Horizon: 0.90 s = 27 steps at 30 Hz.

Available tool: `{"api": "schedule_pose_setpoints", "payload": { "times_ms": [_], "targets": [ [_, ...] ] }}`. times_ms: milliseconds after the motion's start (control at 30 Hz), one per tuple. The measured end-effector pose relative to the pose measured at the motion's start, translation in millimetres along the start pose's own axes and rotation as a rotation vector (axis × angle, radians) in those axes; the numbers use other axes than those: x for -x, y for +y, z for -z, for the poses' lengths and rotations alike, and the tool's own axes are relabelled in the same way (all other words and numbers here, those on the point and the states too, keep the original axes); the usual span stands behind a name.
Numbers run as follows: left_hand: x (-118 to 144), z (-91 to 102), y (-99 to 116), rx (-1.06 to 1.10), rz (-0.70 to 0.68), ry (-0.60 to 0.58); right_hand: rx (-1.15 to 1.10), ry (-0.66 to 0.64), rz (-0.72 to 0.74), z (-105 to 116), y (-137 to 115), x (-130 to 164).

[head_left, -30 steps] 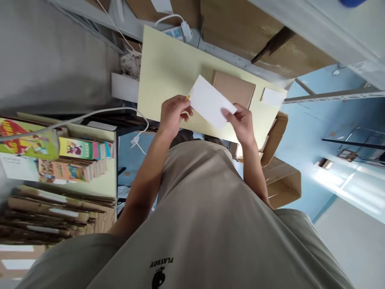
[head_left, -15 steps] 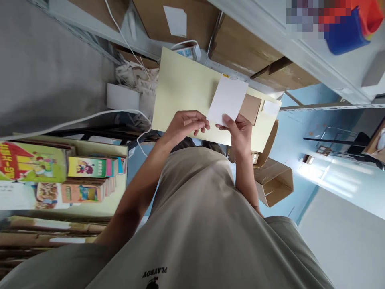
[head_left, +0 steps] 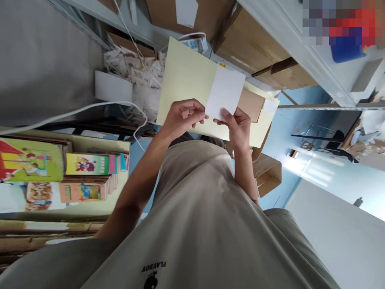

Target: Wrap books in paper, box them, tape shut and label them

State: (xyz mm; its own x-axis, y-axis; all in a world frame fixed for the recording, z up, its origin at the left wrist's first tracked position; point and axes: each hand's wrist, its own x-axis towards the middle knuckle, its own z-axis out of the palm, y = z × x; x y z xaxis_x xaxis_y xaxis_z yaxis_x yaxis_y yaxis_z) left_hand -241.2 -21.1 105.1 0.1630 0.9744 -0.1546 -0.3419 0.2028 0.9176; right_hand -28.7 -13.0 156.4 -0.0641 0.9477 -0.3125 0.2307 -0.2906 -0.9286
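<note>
A plain white sheet of paper (head_left: 227,88) with a small yellow mark at its far edge is held over a pale yellow tabletop (head_left: 186,76). My right hand (head_left: 240,126) grips its near edge, thumb on top and fingers curled beneath. At the sheet's near left corner is my left hand (head_left: 183,118), its thumb and fingers drawn together in a pinch. Whether the corner or something small is between those fingertips cannot be made out. A flat brown cardboard piece (head_left: 252,105) lies on the tabletop just right of the sheet.
Left of me, a shelf holds colourful books (head_left: 87,164) and brown folders (head_left: 60,226). A white cable (head_left: 111,103) crosses near a heap of shredded paper (head_left: 120,62). A power strip (head_left: 192,44) and large cartons (head_left: 249,44) stand beyond the tabletop; an open box (head_left: 268,174) is at right.
The view has shifted slightly. Both hands and the sheet sit a little higher in the picture, with the left fingertips still by the sheet's corner and the right hand still holding it.
</note>
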Motion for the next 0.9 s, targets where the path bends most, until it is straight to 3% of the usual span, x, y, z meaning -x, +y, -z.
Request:
{"api": "schedule_pose_setpoints", "payload": {
  "times_ms": [300, 500, 633, 733, 900],
  "targets": [
    [4.5, 10.3, 2.4, -0.006, -0.067, 0.050, 0.034, -0.060, 0.025, -7.3, -14.4, -10.5],
    [11.4, 9.5, 3.5, -0.118, -0.049, 0.054, 0.170, -0.081, -0.032, -11.3, 2.4, -6.4],
    [18.7, 12.1, 10.1, -0.258, -0.089, 0.024, 0.316, 0.027, 0.134, -19.0, 4.9, 7.2],
    [23.5, 13.8, 15.3, -0.376, -0.141, -0.010, 0.346, -0.041, 0.244, -24.4, -5.5, 20.2],
    [29.8, 11.8, 21.4, -0.444, -0.151, -0.034, 0.352, -0.111, 0.195, -29.5, -21.9, 31.3]
  ]
}}
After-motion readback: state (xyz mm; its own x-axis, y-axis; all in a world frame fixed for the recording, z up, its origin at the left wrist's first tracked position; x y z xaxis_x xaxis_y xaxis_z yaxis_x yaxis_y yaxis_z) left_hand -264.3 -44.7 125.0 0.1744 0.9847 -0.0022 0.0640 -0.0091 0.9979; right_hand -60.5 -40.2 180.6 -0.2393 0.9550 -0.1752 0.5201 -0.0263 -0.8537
